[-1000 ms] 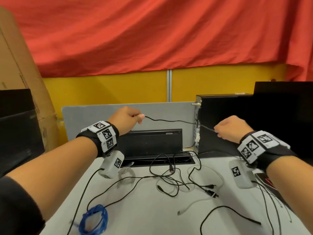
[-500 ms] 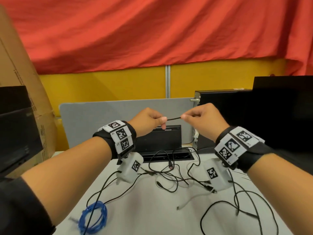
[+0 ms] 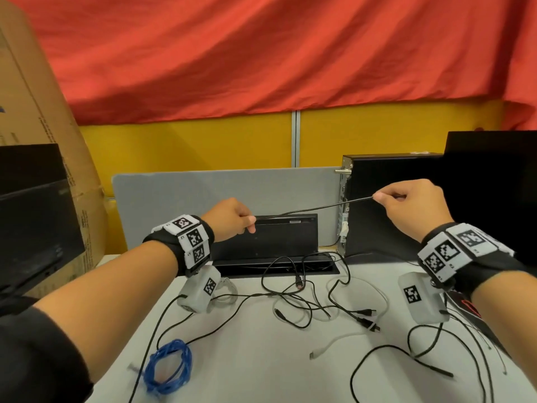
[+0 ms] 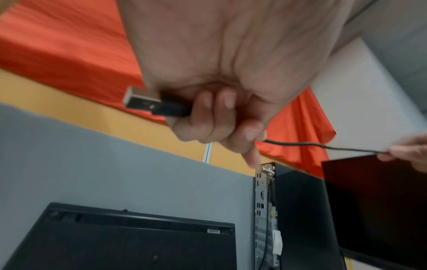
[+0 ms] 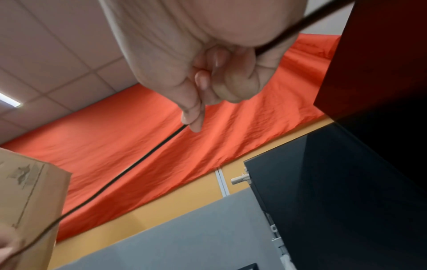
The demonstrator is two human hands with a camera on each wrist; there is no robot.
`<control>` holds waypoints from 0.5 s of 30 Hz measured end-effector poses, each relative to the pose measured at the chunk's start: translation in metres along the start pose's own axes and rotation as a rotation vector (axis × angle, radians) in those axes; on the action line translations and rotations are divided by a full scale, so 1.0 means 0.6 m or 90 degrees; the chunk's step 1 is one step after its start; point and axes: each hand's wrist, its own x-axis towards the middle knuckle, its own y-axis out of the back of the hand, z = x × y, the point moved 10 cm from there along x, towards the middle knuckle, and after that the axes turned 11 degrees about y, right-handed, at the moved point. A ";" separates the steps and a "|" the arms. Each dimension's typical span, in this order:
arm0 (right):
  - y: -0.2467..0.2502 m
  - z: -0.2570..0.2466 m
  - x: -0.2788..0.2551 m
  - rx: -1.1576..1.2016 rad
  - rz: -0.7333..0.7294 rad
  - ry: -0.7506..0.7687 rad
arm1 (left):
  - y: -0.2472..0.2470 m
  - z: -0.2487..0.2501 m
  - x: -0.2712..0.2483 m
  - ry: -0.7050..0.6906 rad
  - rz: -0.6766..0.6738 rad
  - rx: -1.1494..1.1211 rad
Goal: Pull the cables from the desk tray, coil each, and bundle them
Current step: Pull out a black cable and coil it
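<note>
Head view: both hands raised above grey desk (image 3: 261, 359), one thin black cable (image 3: 313, 209) stretched between them. Left hand (image 3: 229, 219) in front of desk tray (image 3: 276, 267), fingers curled into a fist round the cable end. Right hand (image 3: 412, 207) up and to the right of tray, level with black computer tower (image 3: 386, 205), thumb and forefinger pinching the cable, other fingers folded in. Cable span sloping up from left hand to right, slight sag, well clear of tray.

Left wrist view: left hand (image 4: 221, 76) closed on a USB plug (image 4: 150, 103), metal tip poking out past the knuckles; cable (image 4: 323, 146) leaving the thumb side toward the right hand's fingertips (image 4: 406, 151) at frame edge.

Right wrist view: right hand (image 5: 208, 54) with cable (image 5: 129, 173) running from the pinch down toward the left hand; a second length (image 5: 312, 23) crossing the palm heel.

Tray open at back of desk, lid upright behind it. In front of tray: tangle of loose black cables (image 3: 305, 298), white cable (image 3: 334, 343) nearer the camera. Blue coiled cable (image 3: 170, 366) well in front and left of tray. More black cables (image 3: 436, 353) front right of tray. Cardboard box (image 3: 37, 141) far left, red cloth (image 3: 261, 53) above, behind
</note>
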 end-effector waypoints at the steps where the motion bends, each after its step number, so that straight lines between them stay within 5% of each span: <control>1: 0.001 0.004 0.000 -0.006 0.001 0.000 | -0.004 0.000 -0.001 -0.012 -0.003 0.016; 5: -0.008 0.027 -0.007 -0.047 -0.007 -0.017 | -0.030 0.009 -0.022 -0.032 -0.082 0.002; 8: -0.032 0.059 -0.024 -0.074 -0.059 -0.060 | -0.068 0.027 -0.059 -0.008 -0.323 -0.270; 11: -0.082 0.076 -0.059 -0.088 -0.155 -0.097 | -0.075 0.082 -0.105 -0.074 -0.508 -0.521; 15: -0.170 0.043 -0.124 -0.032 -0.337 -0.059 | -0.055 0.122 -0.113 -0.116 -0.485 -0.736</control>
